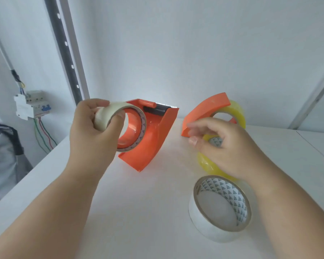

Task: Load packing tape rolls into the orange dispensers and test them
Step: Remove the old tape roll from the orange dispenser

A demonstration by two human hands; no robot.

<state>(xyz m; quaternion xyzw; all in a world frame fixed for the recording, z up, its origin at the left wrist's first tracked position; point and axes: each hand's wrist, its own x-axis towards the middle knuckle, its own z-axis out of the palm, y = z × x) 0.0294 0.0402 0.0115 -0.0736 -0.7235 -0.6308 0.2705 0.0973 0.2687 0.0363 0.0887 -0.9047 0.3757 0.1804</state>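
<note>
My left hand [94,131] holds a cream tape roll [108,116] up in front of an empty orange dispenser [153,139] that lies on the white table [138,212]. A second orange dispenser [206,111] at the back right carries a yellow roll [236,111]. My right hand [226,148] hovers blurred over another yellow roll [206,163] on the table, fingers curled at its core; a firm grip cannot be made out. A clear white roll [219,208] lies flat near the front right.
A white wall stands close behind the table. On the left are a perforated metal post [67,53], a circuit breaker [32,104] with coloured wires, and a grey garment [2,154] beyond the table edge.
</note>
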